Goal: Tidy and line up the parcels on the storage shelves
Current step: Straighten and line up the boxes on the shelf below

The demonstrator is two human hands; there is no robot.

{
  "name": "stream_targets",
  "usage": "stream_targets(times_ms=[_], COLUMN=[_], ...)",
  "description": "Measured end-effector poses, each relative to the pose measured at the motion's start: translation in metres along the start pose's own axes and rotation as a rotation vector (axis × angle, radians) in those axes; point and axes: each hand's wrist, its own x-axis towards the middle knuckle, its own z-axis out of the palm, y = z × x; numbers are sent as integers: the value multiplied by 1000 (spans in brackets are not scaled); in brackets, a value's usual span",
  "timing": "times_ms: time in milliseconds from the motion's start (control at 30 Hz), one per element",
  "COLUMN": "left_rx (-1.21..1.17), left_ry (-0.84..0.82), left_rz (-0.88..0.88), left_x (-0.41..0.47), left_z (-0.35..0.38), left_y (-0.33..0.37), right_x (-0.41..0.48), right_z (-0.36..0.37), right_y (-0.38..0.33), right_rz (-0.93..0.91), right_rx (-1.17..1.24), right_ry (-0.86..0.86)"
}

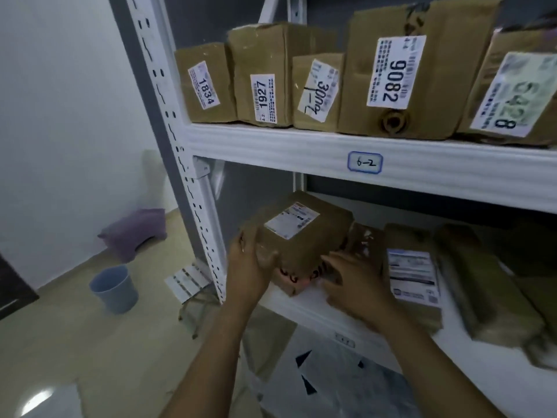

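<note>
A brown cardboard parcel (304,236) with a white label on top sits at the left end of the lower shelf (304,306). My left hand (248,263) grips its left front corner, thumb on the front face. My right hand (351,282) holds its right front side, fingers curled against the box. To its right lie a flat parcel with a white label (413,276) and a long brown parcel (482,285). On the upper shelf (301,146) several labelled parcels stand in a row, among them 1834 (205,82), 1927 (263,73) and 9082 (401,73).
The white slotted shelf upright (187,164) stands just left of my left hand. On the floor to the left are a blue bucket (116,288), a small folding stool (190,285) and a purple cushion (135,230). A lower shelf below holds more packages (346,384).
</note>
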Motion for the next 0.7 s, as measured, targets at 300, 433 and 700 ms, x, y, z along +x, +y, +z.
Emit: stream_targets(times_ms=[300,433,700], left_rx=[-176,-442,-795], left_ry=[-302,-327,-572], left_rz=[-21,-140,-484], left_x=[58,55,37], left_z=[5,-1,-17], left_y=[-58,-63,-59], right_x=[33,29,10], right_z=[25,35,36], right_y=[-45,-58,-75], right_rz=[255,394,502], right_rx=[23,43,-149], right_ry=[160,306,433])
